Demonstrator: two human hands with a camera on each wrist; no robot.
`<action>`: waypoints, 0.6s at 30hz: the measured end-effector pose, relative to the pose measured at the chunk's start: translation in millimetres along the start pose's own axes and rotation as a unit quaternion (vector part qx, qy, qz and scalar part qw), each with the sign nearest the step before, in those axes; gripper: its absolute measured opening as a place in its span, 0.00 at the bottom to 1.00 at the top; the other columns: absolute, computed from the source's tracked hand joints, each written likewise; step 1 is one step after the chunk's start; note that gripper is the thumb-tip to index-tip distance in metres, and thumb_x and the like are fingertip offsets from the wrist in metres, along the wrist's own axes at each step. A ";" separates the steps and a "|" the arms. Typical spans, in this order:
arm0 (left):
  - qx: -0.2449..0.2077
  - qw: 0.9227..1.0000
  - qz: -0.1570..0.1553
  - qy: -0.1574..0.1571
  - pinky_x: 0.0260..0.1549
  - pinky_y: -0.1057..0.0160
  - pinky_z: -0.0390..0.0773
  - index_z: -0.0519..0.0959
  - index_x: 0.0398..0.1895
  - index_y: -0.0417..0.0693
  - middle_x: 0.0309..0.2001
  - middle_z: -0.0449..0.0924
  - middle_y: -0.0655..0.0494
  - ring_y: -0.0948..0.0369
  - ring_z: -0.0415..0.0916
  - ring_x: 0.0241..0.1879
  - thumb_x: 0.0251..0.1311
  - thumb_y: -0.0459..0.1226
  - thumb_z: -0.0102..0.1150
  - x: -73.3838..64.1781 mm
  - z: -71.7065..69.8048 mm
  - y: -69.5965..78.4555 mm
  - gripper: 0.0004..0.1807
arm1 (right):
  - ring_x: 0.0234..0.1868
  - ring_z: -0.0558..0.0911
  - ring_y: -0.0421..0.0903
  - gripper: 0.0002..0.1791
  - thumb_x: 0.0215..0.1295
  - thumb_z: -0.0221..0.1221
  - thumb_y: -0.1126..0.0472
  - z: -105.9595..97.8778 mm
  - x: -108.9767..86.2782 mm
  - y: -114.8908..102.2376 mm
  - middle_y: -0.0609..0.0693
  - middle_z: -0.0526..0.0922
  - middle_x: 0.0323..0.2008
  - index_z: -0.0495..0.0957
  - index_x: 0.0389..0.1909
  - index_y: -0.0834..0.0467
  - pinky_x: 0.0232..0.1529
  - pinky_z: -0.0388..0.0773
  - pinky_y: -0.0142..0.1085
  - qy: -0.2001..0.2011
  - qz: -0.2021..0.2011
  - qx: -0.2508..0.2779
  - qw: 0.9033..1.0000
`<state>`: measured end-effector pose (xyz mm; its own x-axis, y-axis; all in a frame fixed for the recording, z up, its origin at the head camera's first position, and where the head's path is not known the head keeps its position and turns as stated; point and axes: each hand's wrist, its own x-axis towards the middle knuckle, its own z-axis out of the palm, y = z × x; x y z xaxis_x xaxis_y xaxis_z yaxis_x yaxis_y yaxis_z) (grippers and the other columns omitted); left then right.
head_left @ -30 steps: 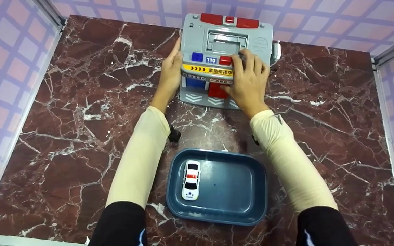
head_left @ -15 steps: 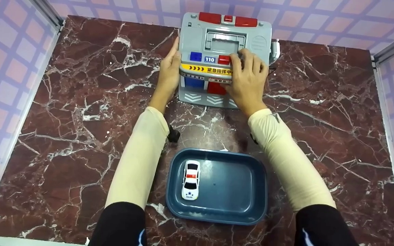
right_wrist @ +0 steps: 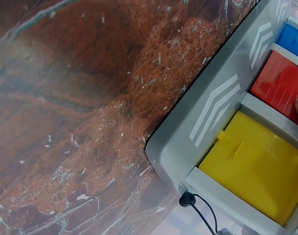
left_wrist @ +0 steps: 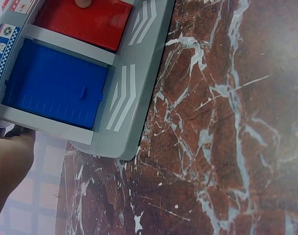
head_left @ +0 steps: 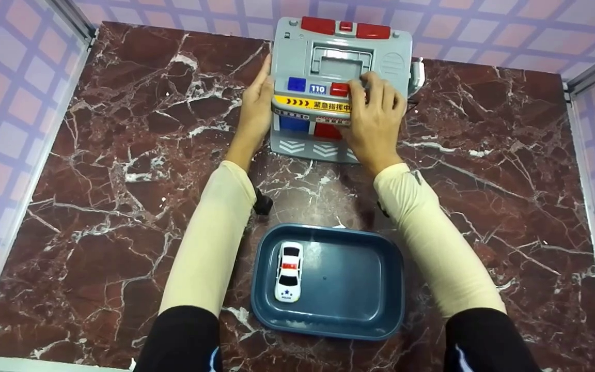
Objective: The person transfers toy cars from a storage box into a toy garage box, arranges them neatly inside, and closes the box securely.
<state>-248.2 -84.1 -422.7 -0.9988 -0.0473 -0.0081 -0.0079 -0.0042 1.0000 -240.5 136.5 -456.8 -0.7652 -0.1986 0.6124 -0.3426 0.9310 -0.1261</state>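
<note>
A grey toy garage (head_left: 297,62) with red roof lights stands at the back of the table. Its front has a blue door (left_wrist: 56,83), a red door (left_wrist: 85,19) and a yellow door (right_wrist: 256,166), all down. Along the garage's left side lies my left hand (head_left: 257,106), its fingers straight and their tips partly hidden. My right hand (head_left: 377,119) grips the front edge of the roof, fingers bent on top beside a red button (head_left: 340,89). Its thumb touches the red door, as both wrist views show.
Nearer to me, a dark blue tray (head_left: 328,333) holds a white toy police car (head_left: 288,271) at its left. A grey handset-like part (head_left: 418,75) and a dark cord (right_wrist: 202,210) are on the garage's right side. Patterned walls (head_left: 215,18) bound the marbled table (head_left: 122,206).
The red door, tilted outward a second ago, has swung in to stand flush under my right thumb. Both hands otherwise keep their places on the garage.
</note>
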 end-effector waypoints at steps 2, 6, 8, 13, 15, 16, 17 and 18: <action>-0.005 1.000 0.001 0.000 0.67 0.76 0.62 0.57 0.78 0.54 0.74 0.65 0.54 0.62 0.67 0.68 0.79 0.37 0.40 3.9 -0.1 -5.7 0.27 | 0.57 0.71 0.58 0.39 0.42 0.78 0.55 -0.1 -0.1 -0.1 0.58 0.74 0.59 0.73 0.58 0.57 0.58 0.65 0.52 0.001 0.000 -0.002 1.000; -0.008 1.000 0.012 0.001 0.66 0.76 0.63 0.57 0.78 0.57 0.73 0.66 0.56 0.63 0.68 0.67 0.79 0.40 0.41 14.1 -2.0 -21.6 0.27 | 0.57 0.71 0.58 0.39 0.42 0.78 0.56 -0.3 -0.4 -0.3 0.58 0.74 0.59 0.73 0.58 0.57 0.59 0.65 0.52 -0.002 0.002 0.000 1.000; -0.009 1.000 0.015 0.000 0.66 0.76 0.63 0.58 0.78 0.59 0.73 0.66 0.57 0.64 0.68 0.67 0.79 0.40 0.42 16.3 -2.7 -25.5 0.27 | 0.57 0.71 0.59 0.39 0.42 0.78 0.57 -0.3 -0.4 -0.2 0.59 0.74 0.60 0.73 0.58 0.57 0.59 0.64 0.53 -0.005 0.002 0.001 1.000; -0.008 1.000 0.021 -0.002 0.65 0.75 0.64 0.57 0.78 0.58 0.72 0.68 0.57 0.64 0.70 0.66 0.79 0.41 0.40 16.5 -3.3 -27.5 0.27 | 0.57 0.71 0.59 0.40 0.41 0.78 0.59 0.6 0.2 -0.2 0.59 0.73 0.59 0.72 0.58 0.57 0.59 0.65 0.53 -0.004 -0.001 -0.002 1.000; -0.009 1.000 0.021 -0.002 0.64 0.75 0.66 0.57 0.78 0.58 0.72 0.69 0.56 0.63 0.72 0.64 0.79 0.40 0.40 15.7 -3.2 -26.5 0.27 | 0.57 0.71 0.59 0.38 0.42 0.76 0.60 1.1 0.3 -0.5 0.59 0.74 0.59 0.72 0.58 0.57 0.58 0.65 0.53 0.002 -0.002 -0.006 1.000; -0.010 1.000 0.018 -0.002 0.64 0.75 0.66 0.57 0.78 0.59 0.72 0.69 0.56 0.62 0.73 0.63 0.79 0.40 0.40 15.3 -3.2 -26.1 0.27 | 0.57 0.71 0.59 0.38 0.42 0.75 0.61 1.3 0.4 -0.6 0.59 0.74 0.59 0.72 0.58 0.57 0.58 0.65 0.53 0.005 -0.003 -0.008 1.000; -0.011 1.000 0.017 -0.001 0.64 0.75 0.66 0.57 0.78 0.59 0.72 0.69 0.57 0.63 0.72 0.63 0.79 0.40 0.40 15.2 -3.2 -25.6 0.27 | 0.57 0.71 0.59 0.36 0.43 0.74 0.61 1.6 0.6 -0.9 0.59 0.74 0.59 0.72 0.57 0.57 0.58 0.65 0.53 0.009 -0.004 -0.009 1.000; -0.008 1.000 0.016 0.000 0.65 0.76 0.65 0.58 0.78 0.59 0.72 0.69 0.57 0.63 0.72 0.64 0.79 0.40 0.40 15.2 -3.2 -25.2 0.27 | 0.56 0.71 0.59 0.35 0.43 0.73 0.62 1.9 0.9 -1.2 0.59 0.74 0.58 0.72 0.57 0.58 0.57 0.65 0.52 0.012 -0.005 -0.009 1.000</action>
<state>-263.0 -87.9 -448.1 -0.9986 -0.0476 0.0239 0.0248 -0.0187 0.9995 -241.8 134.6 -457.5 -0.7476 -0.2014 0.6329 -0.3406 0.9343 -0.1050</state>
